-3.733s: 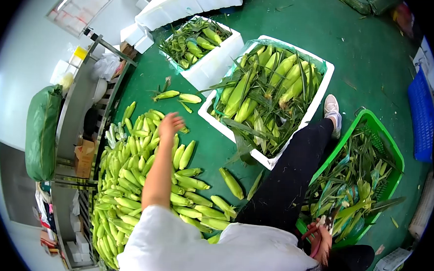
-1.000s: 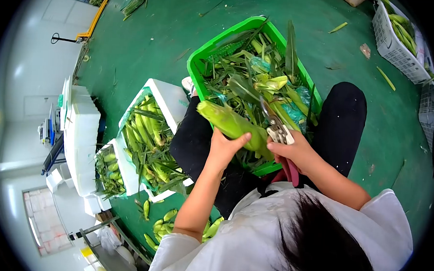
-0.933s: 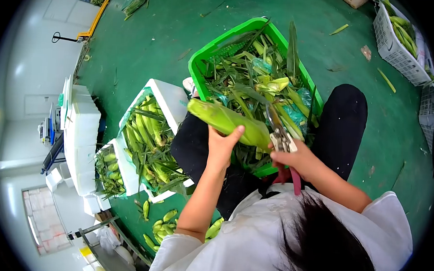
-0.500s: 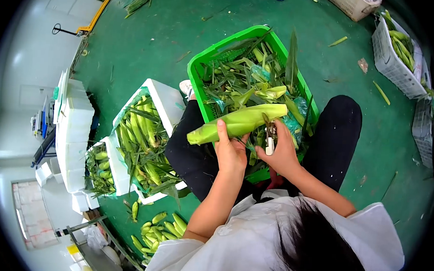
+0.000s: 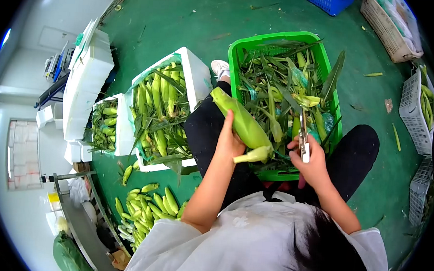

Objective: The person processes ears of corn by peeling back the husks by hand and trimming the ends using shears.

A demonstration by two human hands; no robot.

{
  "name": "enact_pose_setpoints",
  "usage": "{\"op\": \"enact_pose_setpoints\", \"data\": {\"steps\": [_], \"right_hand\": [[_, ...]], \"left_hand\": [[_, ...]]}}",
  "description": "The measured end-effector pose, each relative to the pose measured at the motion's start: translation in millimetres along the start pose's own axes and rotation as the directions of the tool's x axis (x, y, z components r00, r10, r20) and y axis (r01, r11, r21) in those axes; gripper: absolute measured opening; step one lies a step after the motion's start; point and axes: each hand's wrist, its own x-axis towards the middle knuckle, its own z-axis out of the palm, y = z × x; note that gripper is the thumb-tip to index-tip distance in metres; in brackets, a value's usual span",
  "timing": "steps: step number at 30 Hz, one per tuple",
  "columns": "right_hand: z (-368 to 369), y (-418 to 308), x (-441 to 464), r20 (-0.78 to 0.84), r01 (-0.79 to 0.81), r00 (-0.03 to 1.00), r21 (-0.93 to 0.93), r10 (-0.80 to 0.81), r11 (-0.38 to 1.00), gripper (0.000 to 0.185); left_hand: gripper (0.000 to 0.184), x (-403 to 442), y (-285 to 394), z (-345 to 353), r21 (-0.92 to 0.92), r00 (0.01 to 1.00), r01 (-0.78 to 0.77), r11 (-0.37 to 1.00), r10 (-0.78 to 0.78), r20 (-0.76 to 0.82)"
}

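Note:
My left hand (image 5: 230, 142) is wrapped round a green ear of corn (image 5: 244, 123) still in its husk. The ear tilts from upper left to lower right, and a pale stub of stalk sticks out sideways at its lower end. In my right hand (image 5: 314, 164) are pruning shears (image 5: 303, 140) with white on the handle, blades pointing away from me, apart from the ear. Both hands are over the near part of a bright green basket (image 5: 234, 63) between my knees. Cut husks and leaves (image 5: 264, 71) fill it.
Left of my leg, a white foam box (image 5: 196, 78) holds husked-on corn, with a smaller foam box (image 5: 125, 126) beside it. A pile of trimmed ears (image 5: 147, 208) lies on the floor. Crates (image 5: 387, 29) stand at right, with a blue crate (image 5: 327, 3) at the back.
The ear has swung round, its stalk end now low and toward me. The shears have moved away from the ear to the right. The head view has shifted, too.

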Motion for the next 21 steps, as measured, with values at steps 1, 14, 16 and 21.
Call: {"op": "enact_pose_setpoints", "data": {"steps": [1,14,16,21], "right_hand": [[4.0,-11.7,-2.2,0.037,-0.015,0.999,0.016,0.014,1.000,0.039],[-23.0,-14.6,26.8,0.001,-0.027,1.000,-0.302,0.029,0.953,0.046],[-35.8,-9.8,35.4,-0.148,0.051,0.973,-0.606,-0.176,0.794,0.045],[-31.3,-53.5,9.8,0.077,-0.124,0.992,0.330,0.104,0.936,0.029]], "left_hand": [[0.059,-1.7,-7.7,3.9,0.028,0.994,-0.113,0.993,0.113,0.007],[0.067,-50.2,-4.6,32.6,0.050,0.947,-0.082,0.995,0.062,0.316],[0.066,-55.8,-2.7,39.9,-0.002,0.872,-0.124,0.992,0.111,0.476],[0.068,-51.5,-13.7,27.0,0.462,0.833,-0.496,0.735,0.254,0.492]]}}
